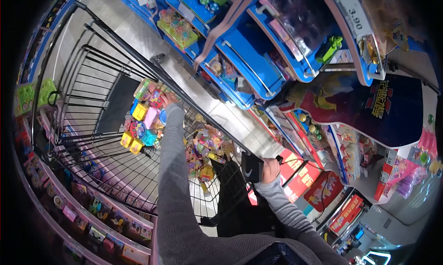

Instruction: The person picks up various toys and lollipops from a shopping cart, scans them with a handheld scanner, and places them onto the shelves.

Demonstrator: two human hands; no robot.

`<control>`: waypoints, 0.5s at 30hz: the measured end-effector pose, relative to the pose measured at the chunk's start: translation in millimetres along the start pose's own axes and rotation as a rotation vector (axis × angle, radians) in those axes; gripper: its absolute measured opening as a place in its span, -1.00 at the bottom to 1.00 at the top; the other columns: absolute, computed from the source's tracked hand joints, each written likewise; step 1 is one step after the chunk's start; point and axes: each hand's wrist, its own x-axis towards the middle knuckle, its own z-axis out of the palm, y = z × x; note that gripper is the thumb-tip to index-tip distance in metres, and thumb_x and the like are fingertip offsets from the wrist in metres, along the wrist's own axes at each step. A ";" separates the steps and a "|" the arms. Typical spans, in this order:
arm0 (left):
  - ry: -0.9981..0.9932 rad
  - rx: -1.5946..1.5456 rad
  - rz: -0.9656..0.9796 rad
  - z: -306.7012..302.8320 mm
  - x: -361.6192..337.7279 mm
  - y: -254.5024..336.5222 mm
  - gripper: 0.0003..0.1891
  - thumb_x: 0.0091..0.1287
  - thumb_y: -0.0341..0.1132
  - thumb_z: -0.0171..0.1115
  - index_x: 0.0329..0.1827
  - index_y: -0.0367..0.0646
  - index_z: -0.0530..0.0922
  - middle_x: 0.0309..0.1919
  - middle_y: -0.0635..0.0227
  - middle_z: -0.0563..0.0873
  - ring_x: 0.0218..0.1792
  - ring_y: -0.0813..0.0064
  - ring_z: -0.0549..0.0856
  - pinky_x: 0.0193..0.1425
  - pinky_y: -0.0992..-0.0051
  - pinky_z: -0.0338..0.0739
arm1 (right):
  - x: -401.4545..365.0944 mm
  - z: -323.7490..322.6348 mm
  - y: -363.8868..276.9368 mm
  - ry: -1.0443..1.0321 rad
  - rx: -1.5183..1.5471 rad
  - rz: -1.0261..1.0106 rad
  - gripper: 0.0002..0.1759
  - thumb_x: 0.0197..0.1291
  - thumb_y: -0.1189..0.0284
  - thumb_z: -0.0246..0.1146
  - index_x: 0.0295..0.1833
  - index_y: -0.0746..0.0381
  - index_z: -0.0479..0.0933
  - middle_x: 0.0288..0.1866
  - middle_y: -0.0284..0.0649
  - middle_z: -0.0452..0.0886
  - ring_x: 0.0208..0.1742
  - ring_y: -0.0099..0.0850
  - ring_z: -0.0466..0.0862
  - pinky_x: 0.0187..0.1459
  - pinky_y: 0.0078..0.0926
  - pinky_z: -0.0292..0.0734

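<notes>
My left hand reaches down into a black wire shopping cart. Its fingers are bent against a red toy package at the top of a pile of colourful toys. Close by in the pile are a pink box, yellow pieces and a turquoise piece. At the cart's near rim my right hand is closed on the edge of a black pouch with a white swoosh. Whether it also grips the rim is hidden.
Small bagged toys lie in the cart's nearer part. Blue shelves with toys rise beyond it, and a lower shelf runs along the left. A dark printed sign panel juts out at right. Tiled floor shows between cart and shelves.
</notes>
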 end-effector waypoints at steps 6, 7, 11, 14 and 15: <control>-0.108 0.521 0.037 -22.7 -14.4 39.9 -0.41 -0.03 -0.30 0.16 0.13 -0.18 0.24 0.12 0.26 0.28 0.22 0.20 0.12 0.17 0.36 0.16 | 4.6 6.0 -1.8 0.066 -0.051 -0.005 -0.59 -0.32 0.50 0.15 -0.17 0.17 0.45 -0.40 -0.33 0.43 -0.39 -0.39 0.44 -0.35 -0.44 0.25; -0.054 0.531 0.154 -22.7 -15.2 25.7 -0.36 -0.11 -0.32 0.21 0.11 -0.26 0.25 0.08 0.15 0.30 0.20 0.13 0.16 0.19 0.31 0.15 | 4.2 6.5 -1.6 0.065 -0.067 -0.010 -0.59 -0.32 0.50 0.16 -0.17 0.17 0.46 -0.40 -0.33 0.42 -0.39 -0.39 0.44 -0.35 -0.43 0.25; -0.159 0.962 0.290 -21.7 -82.8 180.8 -0.46 -0.05 -0.33 0.15 0.03 -0.37 0.27 -0.01 -0.08 0.32 0.11 -0.03 0.24 0.20 0.18 0.11 | 4.0 6.9 -2.2 0.041 -0.095 -0.012 -0.61 -0.29 0.50 0.15 -0.17 0.16 0.45 -0.40 -0.34 0.41 -0.38 -0.38 0.43 -0.32 -0.42 0.24; -0.166 0.900 0.330 -18.5 -156.7 212.3 -0.56 -0.02 -0.31 0.12 -0.08 -0.34 0.31 -0.07 -0.09 0.34 0.03 -0.02 0.30 0.15 0.13 0.13 | 5.5 8.0 -3.2 0.035 -0.105 -0.008 -0.62 -0.27 0.48 0.15 -0.17 0.16 0.45 -0.39 -0.33 0.41 -0.38 -0.38 0.42 -0.31 -0.41 0.24; -0.179 0.970 0.281 -16.8 -182.7 203.8 -0.60 -0.01 -0.30 0.11 -0.12 -0.32 0.32 -0.10 -0.08 0.35 -0.01 -0.01 0.32 0.13 0.11 0.15 | 5.8 8.5 -3.1 0.035 -0.113 -0.008 -0.62 -0.27 0.48 0.15 -0.17 0.16 0.46 -0.39 -0.33 0.41 -0.38 -0.38 0.42 -0.31 -0.42 0.24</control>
